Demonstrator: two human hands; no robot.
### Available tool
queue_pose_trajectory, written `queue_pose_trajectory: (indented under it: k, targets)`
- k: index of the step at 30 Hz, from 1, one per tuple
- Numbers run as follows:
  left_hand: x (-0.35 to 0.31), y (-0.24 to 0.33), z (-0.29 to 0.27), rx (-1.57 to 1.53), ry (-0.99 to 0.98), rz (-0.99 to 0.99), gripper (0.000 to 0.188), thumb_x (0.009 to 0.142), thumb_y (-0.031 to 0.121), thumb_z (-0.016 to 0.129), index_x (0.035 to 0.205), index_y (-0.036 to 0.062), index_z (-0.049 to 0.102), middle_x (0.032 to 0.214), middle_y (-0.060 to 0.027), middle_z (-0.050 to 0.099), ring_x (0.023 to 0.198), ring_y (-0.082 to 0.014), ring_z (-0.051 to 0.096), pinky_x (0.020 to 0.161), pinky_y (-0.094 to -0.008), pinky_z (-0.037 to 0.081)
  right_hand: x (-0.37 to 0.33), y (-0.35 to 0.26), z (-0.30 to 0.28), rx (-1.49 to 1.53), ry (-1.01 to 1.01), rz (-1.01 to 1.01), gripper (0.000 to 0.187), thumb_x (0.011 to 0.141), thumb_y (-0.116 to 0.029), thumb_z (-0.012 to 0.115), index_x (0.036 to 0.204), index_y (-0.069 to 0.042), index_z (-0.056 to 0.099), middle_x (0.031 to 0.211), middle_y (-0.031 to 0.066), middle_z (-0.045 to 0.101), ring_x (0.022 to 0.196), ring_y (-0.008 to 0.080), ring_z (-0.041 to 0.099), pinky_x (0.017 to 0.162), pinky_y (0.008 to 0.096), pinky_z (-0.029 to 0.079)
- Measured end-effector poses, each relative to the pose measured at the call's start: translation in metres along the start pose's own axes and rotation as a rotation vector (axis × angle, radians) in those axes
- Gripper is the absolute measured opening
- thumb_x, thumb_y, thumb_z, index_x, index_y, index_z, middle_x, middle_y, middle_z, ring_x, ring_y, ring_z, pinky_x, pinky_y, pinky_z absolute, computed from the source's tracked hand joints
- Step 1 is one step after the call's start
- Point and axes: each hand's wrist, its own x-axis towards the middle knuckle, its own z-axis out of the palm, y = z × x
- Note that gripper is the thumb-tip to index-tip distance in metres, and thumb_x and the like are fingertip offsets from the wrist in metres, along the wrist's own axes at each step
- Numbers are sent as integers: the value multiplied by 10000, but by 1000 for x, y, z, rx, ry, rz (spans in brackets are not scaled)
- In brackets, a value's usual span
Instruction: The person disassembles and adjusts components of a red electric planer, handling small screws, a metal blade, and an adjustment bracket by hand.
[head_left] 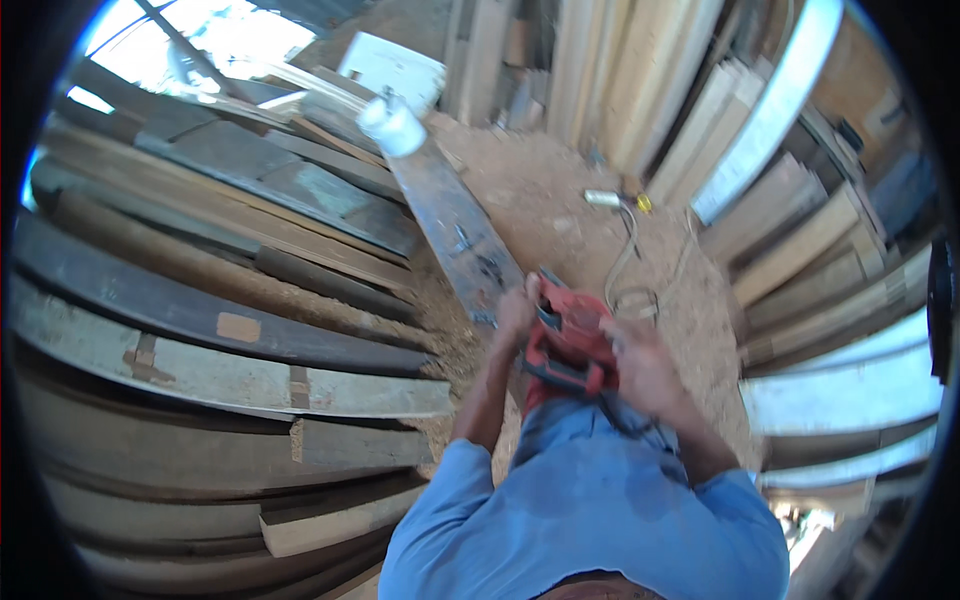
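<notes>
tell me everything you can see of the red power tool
The red power tool has a bulky, plastic-looking body with dark parts and a handle-like bar nearest the person. It sits just before the lap, left hand gripping its left side, right hand against its right. Blur hides finer detail and whether it runs.

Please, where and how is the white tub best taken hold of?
The white tub is probably best gripped by its round side wall, from the near right: that flank faces brown ground, while stacked boards lie close on its left. Something dark at its top makes the rim less handy.
</notes>
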Motion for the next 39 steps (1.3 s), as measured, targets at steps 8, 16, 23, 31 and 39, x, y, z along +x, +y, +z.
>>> queue_pose_trajectory:
  k: [8,16,23,31,39]
  targets:
    - [25,-71,23,-810,-128,87,640,1066,547,364,1031,-10,680,930,-128,713,836,-252,679,783,-378,542,-29,56,-51,-41,268,457,222,916,-45,641,1129,-26,700,1045,139,721,971,298,680,889,379,521]
    - [14,1,-24,-700,-530,-231,628,986,613,474,969,7,641,832,-100,676,789,-228,666,744,-360,543,-59,104,-17,608,402,557,148,960,-79,645,1074,-17,716,939,27,718,877,97,630,839,283,504]
    - [13,-16,-17,-622,-277,-94,358,935,299,658,1126,-1,619,967,-50,653,825,-131,588,749,-288,486,-43,91,-9,603,278,509,131,970,-79,639,1063,-15,705,949,27,706,880,95,619,822,269,494]
    - [-21,2,-27,-605,-68,103,365,930,272,649,1156,-11,602,1028,-88,649,949,-168,583,867,-335,470,-47,88,1,670,258,568,153,986,-83,628,1100,6,679,984,52,723,894,100,638,850,265,511]
    - [-34,35,-45,-326,-79,35,396,922,300,648,1132,-31,590,1015,-135,652,948,-208,594,873,-361,472,-44,89,13,793,199,665,153,997,-69,608,1113,13,664,997,66,728,935,109,661,869,276,548]
